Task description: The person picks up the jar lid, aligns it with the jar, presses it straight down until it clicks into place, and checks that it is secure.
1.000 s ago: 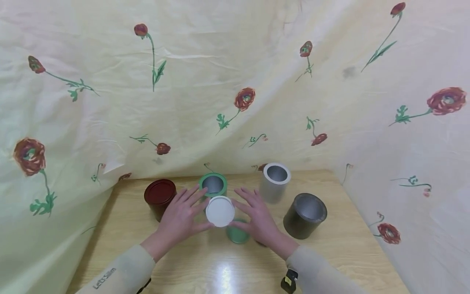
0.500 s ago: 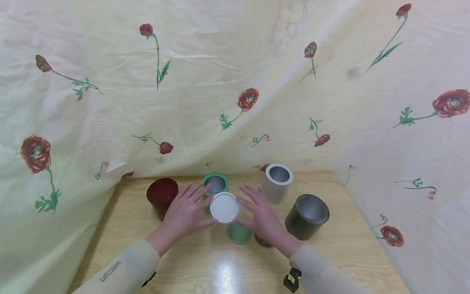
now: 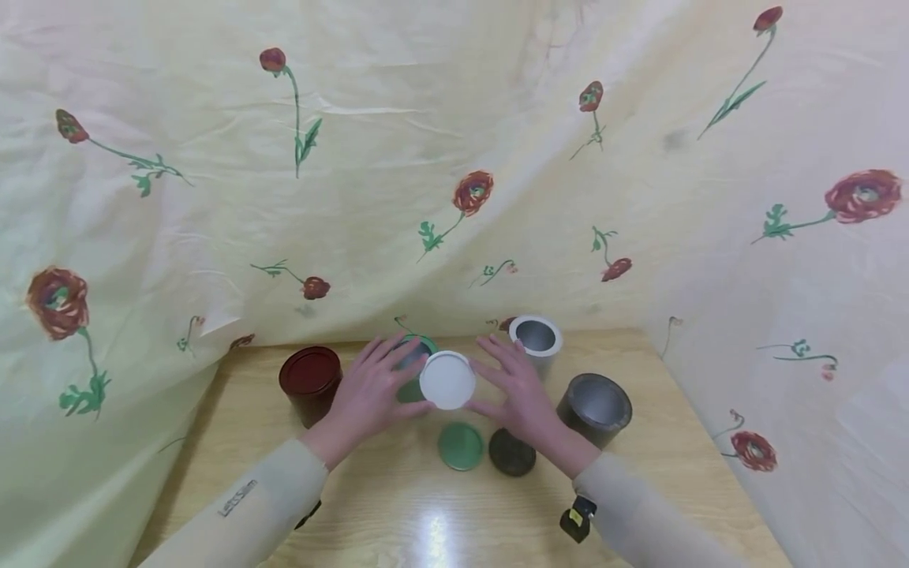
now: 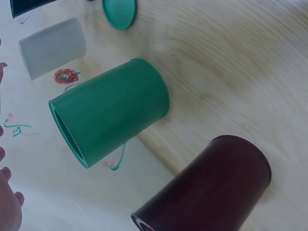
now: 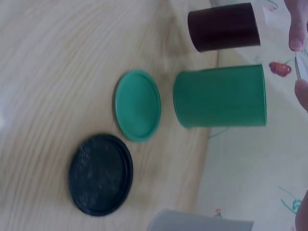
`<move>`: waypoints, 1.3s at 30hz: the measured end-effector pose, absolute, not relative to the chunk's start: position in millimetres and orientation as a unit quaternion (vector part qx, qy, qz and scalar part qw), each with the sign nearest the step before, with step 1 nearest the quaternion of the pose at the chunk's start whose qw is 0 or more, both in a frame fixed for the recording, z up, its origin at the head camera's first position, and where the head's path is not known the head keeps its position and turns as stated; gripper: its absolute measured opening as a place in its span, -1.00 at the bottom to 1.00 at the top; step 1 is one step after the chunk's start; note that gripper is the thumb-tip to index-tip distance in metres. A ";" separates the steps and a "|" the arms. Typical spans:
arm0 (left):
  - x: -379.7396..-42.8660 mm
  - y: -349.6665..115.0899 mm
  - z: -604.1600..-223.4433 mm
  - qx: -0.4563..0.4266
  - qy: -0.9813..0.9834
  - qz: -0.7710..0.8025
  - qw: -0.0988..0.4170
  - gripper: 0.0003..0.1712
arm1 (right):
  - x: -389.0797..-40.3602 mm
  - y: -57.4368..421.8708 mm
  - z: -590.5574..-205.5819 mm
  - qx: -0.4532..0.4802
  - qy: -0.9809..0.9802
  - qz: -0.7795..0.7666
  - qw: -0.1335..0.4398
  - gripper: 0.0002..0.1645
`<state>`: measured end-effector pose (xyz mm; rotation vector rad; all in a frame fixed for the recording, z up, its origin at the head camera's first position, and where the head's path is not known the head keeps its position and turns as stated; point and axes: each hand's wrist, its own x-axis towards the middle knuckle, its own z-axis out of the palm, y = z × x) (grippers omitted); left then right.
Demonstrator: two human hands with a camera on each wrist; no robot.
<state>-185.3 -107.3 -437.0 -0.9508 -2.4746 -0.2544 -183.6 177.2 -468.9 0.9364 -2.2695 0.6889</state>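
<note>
A round white lid [image 3: 447,381] is held in the air over the table, seen nearly face-on in the head view. My left hand [image 3: 375,394] pinches its left edge with thumb and forefinger, the other fingers spread. The opposite edge is pinched by my right hand [image 3: 524,398] in the same way. Just behind the left fingers stands an open green can [image 4: 110,113], partly hidden in the head view. An open white can [image 3: 536,347] with a grey inside stands beyond the right fingertips. In the right wrist view only the lid's thin edge shows between fingertips.
A dark red can [image 3: 310,372] with its lid on stands at the left. On the right is an open black can [image 3: 595,406], partly behind the right wrist. A green lid [image 3: 460,446] and a black lid [image 3: 511,453] lie flat nearer me. A flowered cloth [image 3: 383,197] hangs behind.
Both hands have carried the white lid forward and to the right, toward the white can. The black lid on the table, mostly covered by the right hand before, now shows fully.
</note>
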 end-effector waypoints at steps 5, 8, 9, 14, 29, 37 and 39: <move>-193.7 -95.7 -434.0 -0.348 -0.902 -0.108 0.230 -0.17 | -189.2 187.8 -461.7 0.340 -0.864 0.249 0.275 -0.18; -198.2 -90.1 -433.6 -0.349 -0.903 -0.107 0.228 -0.16 | -191.1 193.0 -457.2 0.333 -0.873 0.240 0.263 -0.19; -199.4 -88.5 -433.4 -0.349 -0.903 -0.105 0.228 -0.16 | -191.8 194.4 -455.8 0.330 -0.875 0.238 0.262 -0.20; -204.7 -82.1 -432.0 -0.350 -0.904 -0.093 0.228 -0.16 | -194.8 199.6 -449.5 0.319 -0.886 0.231 0.245 -0.20; -223.1 -54.5 -425.6 -0.353 -0.903 -0.095 0.226 -0.18 | -210.5 228.8 -437.4 0.302 -0.902 0.232 0.203 -0.22; -231.6 -41.4 -425.8 -0.349 -0.905 -0.111 0.219 -0.17 | -214.7 240.0 -427.7 0.298 -0.908 0.223 0.190 -0.22; -233.5 -38.1 -425.5 -0.348 -0.905 -0.115 0.215 -0.17 | -215.7 242.8 -425.3 0.294 -0.911 0.225 0.184 -0.21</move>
